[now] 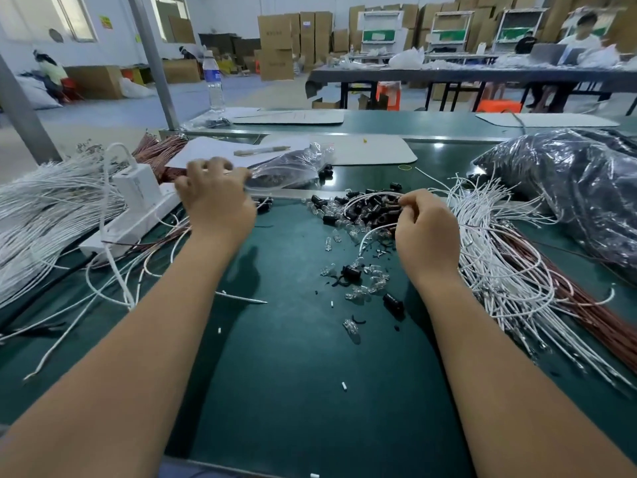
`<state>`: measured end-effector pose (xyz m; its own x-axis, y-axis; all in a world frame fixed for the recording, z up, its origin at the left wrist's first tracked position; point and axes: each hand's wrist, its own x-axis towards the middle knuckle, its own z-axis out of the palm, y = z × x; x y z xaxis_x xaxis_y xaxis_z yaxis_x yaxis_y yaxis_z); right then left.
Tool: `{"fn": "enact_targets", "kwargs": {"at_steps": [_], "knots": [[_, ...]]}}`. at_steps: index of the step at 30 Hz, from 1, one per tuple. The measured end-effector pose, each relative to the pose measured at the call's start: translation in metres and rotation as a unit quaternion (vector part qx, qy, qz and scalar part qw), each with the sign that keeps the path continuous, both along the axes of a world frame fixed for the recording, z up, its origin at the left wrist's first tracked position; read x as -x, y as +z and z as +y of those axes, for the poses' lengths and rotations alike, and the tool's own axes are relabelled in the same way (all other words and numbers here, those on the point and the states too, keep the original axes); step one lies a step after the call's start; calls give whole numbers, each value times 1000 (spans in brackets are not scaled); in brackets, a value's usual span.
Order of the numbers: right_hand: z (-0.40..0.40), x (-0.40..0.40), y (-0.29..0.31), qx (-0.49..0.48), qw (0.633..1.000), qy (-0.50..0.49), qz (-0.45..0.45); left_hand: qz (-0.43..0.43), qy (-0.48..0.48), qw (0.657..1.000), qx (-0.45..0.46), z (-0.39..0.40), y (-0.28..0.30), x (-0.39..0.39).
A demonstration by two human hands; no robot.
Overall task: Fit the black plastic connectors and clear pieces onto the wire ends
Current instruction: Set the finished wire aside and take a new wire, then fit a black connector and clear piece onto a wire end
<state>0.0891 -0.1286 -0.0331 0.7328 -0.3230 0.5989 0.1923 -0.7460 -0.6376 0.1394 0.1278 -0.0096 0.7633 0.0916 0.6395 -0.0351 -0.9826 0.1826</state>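
A heap of black plastic connectors (362,210) lies on the green mat (293,357), mixed with small clear pieces (370,286) that trail toward me. My right hand (425,231) sits at the heap's right edge, its fingertips pinching a white wire (374,232) that curves down onto the mat. My left hand (215,198) reaches to the far left and grips the end of a clear plastic bag (293,167) holding more black connectors. Loose white wires (499,270) fan out to the right of my right hand.
A white power strip with an adapter (138,205) sits left of my left hand, beside a big bundle of white wires (44,208). A large dark plastic bag (568,181) fills the right rear. Paper and a pen (262,150) lie behind the small bag.
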Motion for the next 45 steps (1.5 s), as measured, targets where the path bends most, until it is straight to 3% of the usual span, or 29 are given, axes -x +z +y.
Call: {"fn": "enact_targets", "kwargs": {"at_steps": [2,4,6,8,11,14,18,21,22,23,25,30,37,45], "knots": [[-7,0,1,54,998,-34,8,22,-101,994,32,-35,3,4],[-12,-1,1,109,993,-45,25,117,-201,969,82,-70,1,11],[-14,-1,0,143,988,-38,40,216,-242,942,80,-99,-3,17],[-13,-2,-1,164,985,-7,47,257,-248,933,48,-118,-7,18],[-9,-2,-2,206,974,55,73,234,-248,939,34,-127,-9,13],[-8,-4,-5,253,959,73,108,180,-322,918,145,-128,-17,8],[-12,-7,-4,211,975,40,63,173,-410,810,381,-121,-20,12],[-13,-6,-3,139,989,43,37,218,-434,673,557,-107,-16,10],[-13,-4,-3,121,991,46,30,222,-434,638,596,-102,-15,9],[-13,-3,-2,107,993,50,24,219,-429,623,616,-98,-15,9],[-13,-2,-2,88,994,57,17,206,-410,641,615,-95,-17,10],[-13,-1,-1,62,996,68,13,161,-409,747,498,-105,-18,16],[-11,-1,-2,54,996,65,29,173,-396,744,509,-106,-18,18],[-11,-1,-1,104,993,38,47,105,-379,811,433,-109,-20,19]]}}
